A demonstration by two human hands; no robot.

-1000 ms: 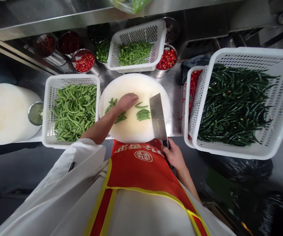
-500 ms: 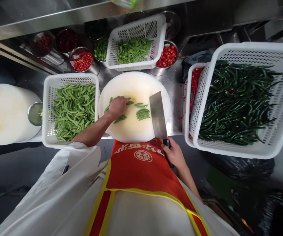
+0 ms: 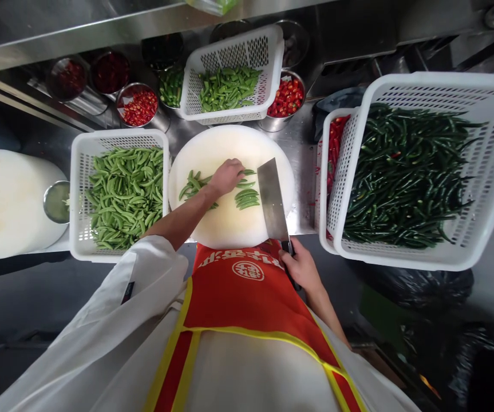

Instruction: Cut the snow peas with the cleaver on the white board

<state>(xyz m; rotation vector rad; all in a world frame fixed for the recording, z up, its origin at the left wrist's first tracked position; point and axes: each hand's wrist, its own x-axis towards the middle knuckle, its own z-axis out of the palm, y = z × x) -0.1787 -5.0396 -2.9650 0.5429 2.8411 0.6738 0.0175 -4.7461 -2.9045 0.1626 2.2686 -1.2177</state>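
Note:
My left hand [image 3: 228, 175] is over the round white cutting board [image 3: 212, 229], its fingers closed on a green pea pod [image 3: 249, 171] at the top of a short row. Below it, several pea pods [image 3: 247, 199] lie side by side. Loose pods [image 3: 192, 185] are scattered on the board's left, partly hidden by my forearm. My right hand [image 3: 300, 264] is wrapped round the black handle of a cleaver [image 3: 273, 200]. Its wide blade lies over the right side of the board, just right of the row.
Left of the board stands a white basket [image 3: 163, 194] of pea pods; beyond it are a small metal bowl [image 3: 56, 201] and another thick board [image 3: 10, 200]. A basket [image 3: 275, 63] of cut green pods and metal pots [image 3: 281, 123] of red chillies stand behind. Dark green chillies [image 3: 405, 177] fill a basket at right.
My left hand has moved right across the board, from the loose pods to the row, bringing a pod to it. My right hand and the cleaver stay nearly where they were.

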